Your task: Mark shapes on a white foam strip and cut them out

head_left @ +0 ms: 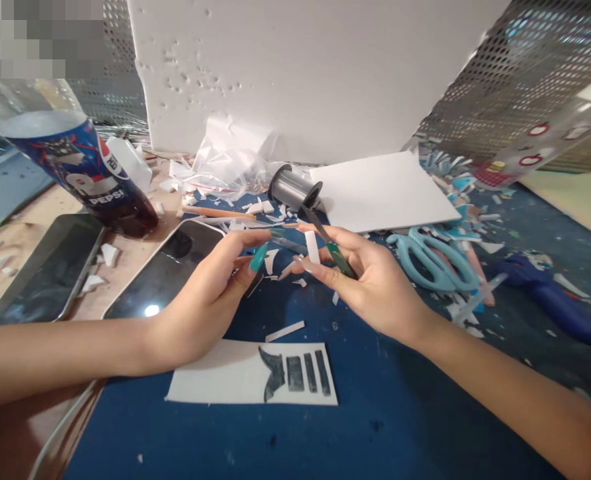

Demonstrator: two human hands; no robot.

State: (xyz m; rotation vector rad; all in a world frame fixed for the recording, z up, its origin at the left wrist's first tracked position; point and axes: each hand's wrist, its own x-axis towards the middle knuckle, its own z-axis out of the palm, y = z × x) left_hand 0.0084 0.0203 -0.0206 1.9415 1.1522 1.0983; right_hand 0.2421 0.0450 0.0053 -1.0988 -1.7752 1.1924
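Note:
My right hand (375,280) is closed around a craft knife (339,257) with a green handle; its dark narrow blade points up and to the left. A small white strip (312,247) stands upright at the same hand's thumb and fingertips. Facing it, my left hand (210,287) is bent, with a small gap between thumb and forefinger and nothing visible in it. Below the hands lies a white card (225,373) with dark shapes drawn on it: a tail-like form and several bars. A loose white strip (285,331) rests just above the card.
Blue scissors (433,260) lie right of my right hand. Behind are a spool (295,188), a white board (380,193) and many scraps. At left stand a Pepsi cup (100,180) and two phones (50,267). A blue-handled tool (550,300) lies at right.

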